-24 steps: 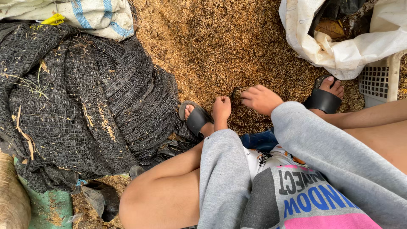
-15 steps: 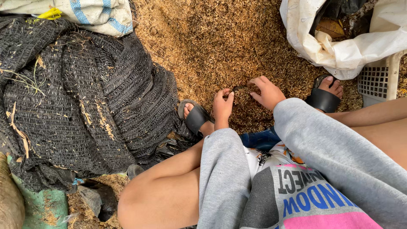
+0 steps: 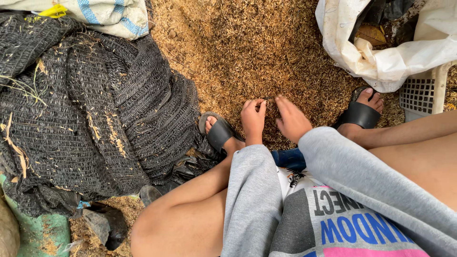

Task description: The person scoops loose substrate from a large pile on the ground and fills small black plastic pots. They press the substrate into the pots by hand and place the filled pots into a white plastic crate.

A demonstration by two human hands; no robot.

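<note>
I squat over a spread of golden-brown husk and grain (image 3: 252, 52) on the ground. My left hand (image 3: 253, 120) and my right hand (image 3: 291, 119) reach down between my knees, side by side, fingertips close together. Between those fingertips sits a small dark bit (image 3: 268, 98), pinched at the husk surface; which hand grips it I cannot tell. Grey sleeves cover both forearms. My feet in black slide sandals flank the hands, the left foot (image 3: 220, 133) and the right foot (image 3: 364, 110).
A big heap of black shade netting (image 3: 90, 109) fills the left. A striped woven sack (image 3: 104, 14) lies at the top left. A white plastic bag (image 3: 390, 62) with dark contents and a white plastic crate (image 3: 421, 95) stand at the right. A green sack (image 3: 38, 235) lies bottom left.
Both hands have come closer together, fingertips now meeting over a small dark bit on the husk. The right hand's fingers have drawn in from a flatter spread.
</note>
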